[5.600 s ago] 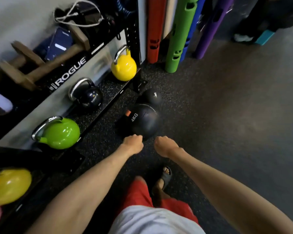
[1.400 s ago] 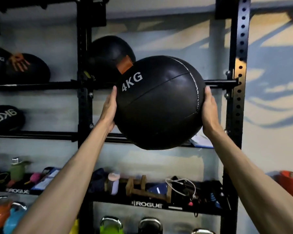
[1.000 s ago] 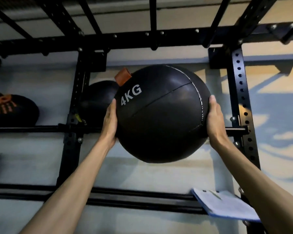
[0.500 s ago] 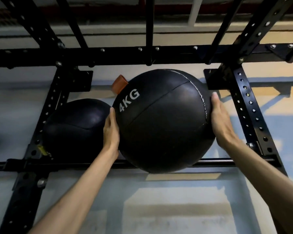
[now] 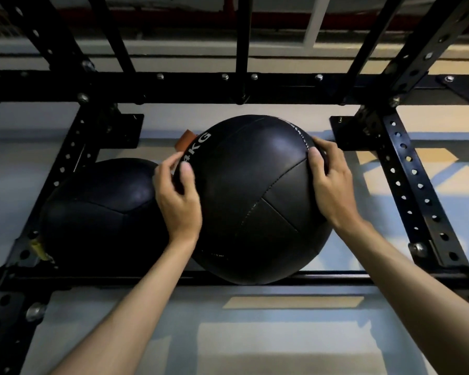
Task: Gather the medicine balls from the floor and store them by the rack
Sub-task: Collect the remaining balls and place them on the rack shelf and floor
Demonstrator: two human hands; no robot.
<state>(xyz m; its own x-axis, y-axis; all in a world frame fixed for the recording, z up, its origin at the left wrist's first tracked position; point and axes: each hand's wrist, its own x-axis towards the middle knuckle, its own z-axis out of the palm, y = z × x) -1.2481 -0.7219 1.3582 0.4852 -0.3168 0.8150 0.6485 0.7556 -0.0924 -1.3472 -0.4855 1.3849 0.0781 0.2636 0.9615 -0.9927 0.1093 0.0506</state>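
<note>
my left hand [image 5: 178,196] and right hand [image 5: 332,185] curl round the 4kg ball [image 5: 255,201] between them, its underside at the rack rail [image 5: 341,278], the second ball [image 5: 100,209] just beside my left.

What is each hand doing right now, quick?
Left hand: grips the left side of the 4KG medicine ball.
Right hand: grips the same ball's right side.

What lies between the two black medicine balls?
The left hand, holding the 4KG medicine ball beside the other medicine ball; head view.
</note>
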